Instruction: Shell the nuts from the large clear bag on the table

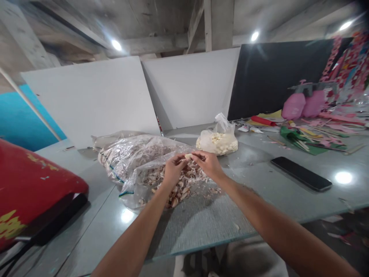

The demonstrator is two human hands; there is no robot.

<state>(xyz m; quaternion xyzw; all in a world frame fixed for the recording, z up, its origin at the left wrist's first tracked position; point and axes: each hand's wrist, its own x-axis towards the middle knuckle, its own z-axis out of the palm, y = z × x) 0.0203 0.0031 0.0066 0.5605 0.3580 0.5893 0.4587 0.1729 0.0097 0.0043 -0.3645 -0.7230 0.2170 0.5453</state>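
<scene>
Between the fingertips of my left hand (173,169) and my right hand (210,164) is a small pale garlic clove (188,156). Both hands are closed in a pinch on it, above a heap of garlic cloves and papery skins (183,188). That heap spills from the mouth of a large clear plastic bag (135,152), which lies on its side to the left. Just behind my right hand sits a smaller clear bag of peeled cloves (221,142). My fingers hide part of the clove and of the heap.
A black phone (301,173) lies on the grey table (256,169) at right. Beyond it are pink spray bottles (302,104), a red roll (263,121) and paper scraps. At left stands a red object (37,192). White panels (190,88) line the back.
</scene>
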